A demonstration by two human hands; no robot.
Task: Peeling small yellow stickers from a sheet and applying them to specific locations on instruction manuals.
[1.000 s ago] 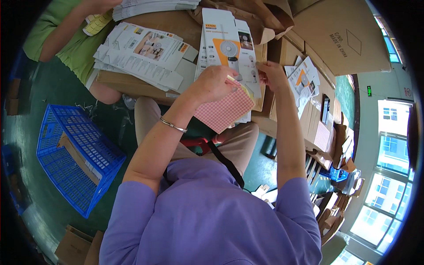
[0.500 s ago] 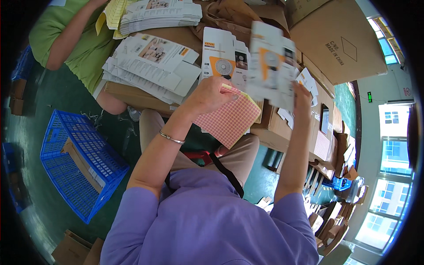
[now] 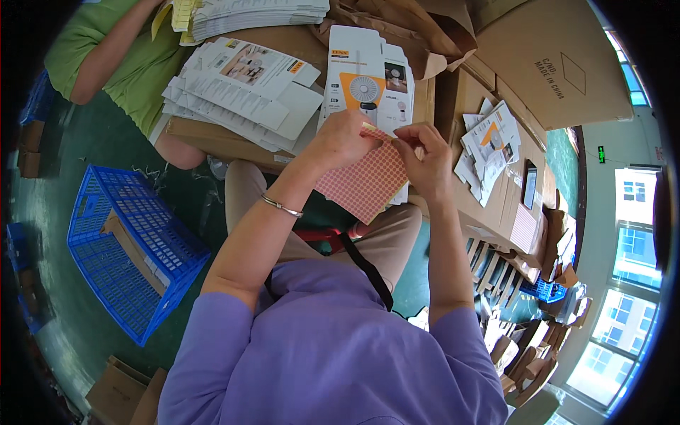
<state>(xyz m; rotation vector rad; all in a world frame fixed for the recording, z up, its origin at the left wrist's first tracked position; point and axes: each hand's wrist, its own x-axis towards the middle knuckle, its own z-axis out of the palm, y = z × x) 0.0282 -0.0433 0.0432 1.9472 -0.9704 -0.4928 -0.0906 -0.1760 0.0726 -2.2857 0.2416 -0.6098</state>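
Observation:
My left hand (image 3: 345, 139) is closed on the upper left edge of a sheet of small round pink stickers (image 3: 365, 185), which hangs tilted above my lap. At the sheet's upper right edge my right hand (image 3: 429, 159) has thumb and forefinger pinched together. Whether a single sticker is between those fingertips is too small to tell. Just beyond my hands lies a stack of flat white printed cartons (image 3: 356, 48) with a fan picture on an orange patch. More flat cartons (image 3: 262, 88) are fanned out to its left.
A smaller pile of flat cartons (image 3: 492, 145) lies on a brown box (image 3: 471, 103) at the right, near a phone (image 3: 529, 185). A blue crate (image 3: 134, 248) stands on the floor at left. A person in green (image 3: 117, 57) sits at far left.
The flat carton that my right hand was moving is out of that hand, and cartons lie piled on the right-hand box. My right hand has come left to the sticker sheet.

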